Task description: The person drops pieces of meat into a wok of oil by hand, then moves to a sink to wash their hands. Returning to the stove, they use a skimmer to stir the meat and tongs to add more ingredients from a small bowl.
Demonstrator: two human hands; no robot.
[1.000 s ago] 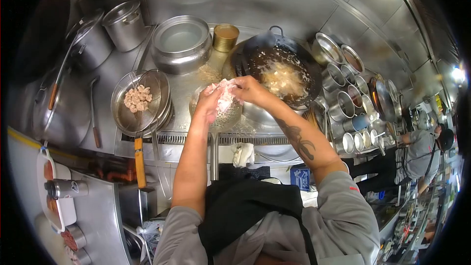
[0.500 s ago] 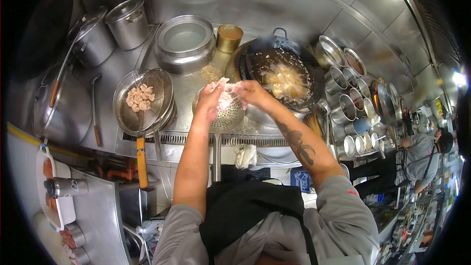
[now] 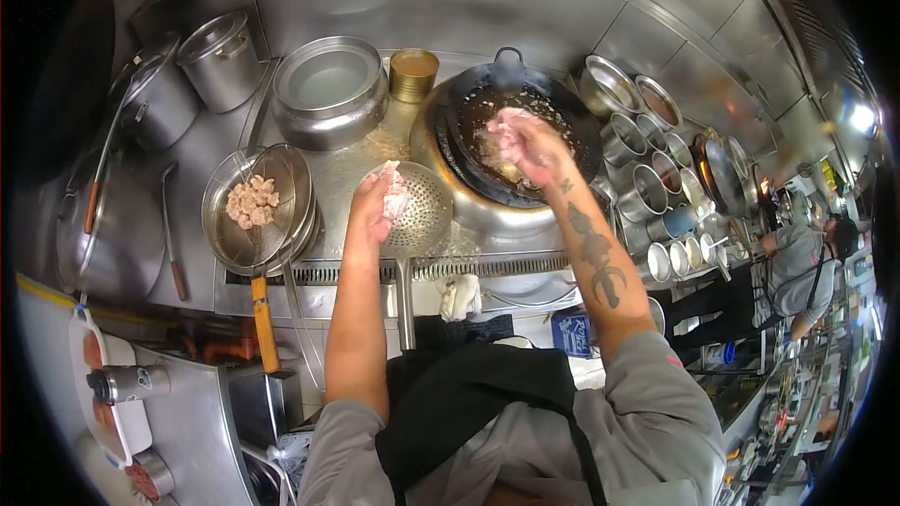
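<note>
From my distant seat I am watching a pale pink, lumpy clump of meat [image 3: 396, 195] lying in the left hand [image 3: 367, 215], at the left side of a round, silver, perforated metal ladle [image 3: 428, 211]; the clump is pointing away from the person, its long axis running roughly in line with the left forearm; the ladle's straight metal handle [image 3: 405, 305] is pointing back toward the person, over the front edge of the stainless-steel table [image 3: 344, 178].

I am losing part of the clump behind the left hand's fingers, and I am failing to make out whether its underside is touching the ladle; the right hand [image 3: 536, 152] is blurring badly, showing pinkish patches about its fingertips, so I cannot tell how far open it is or what, if anything, it is holding; it is also covering much of the inside of a black, round metal wok [image 3: 579, 136], leaving dark liquid and pale bits showing beyond it.

The left hand is cupping the clump, its fingers curling partly closed; the right hand is hovering over the wok, fingers pointing forward and to the left; the left forearm is reaching nearly straight ahead, while the right forearm, bearing a dark tattoo, is slanting forward and inward; the two hands are staying clear of each other.
</note>
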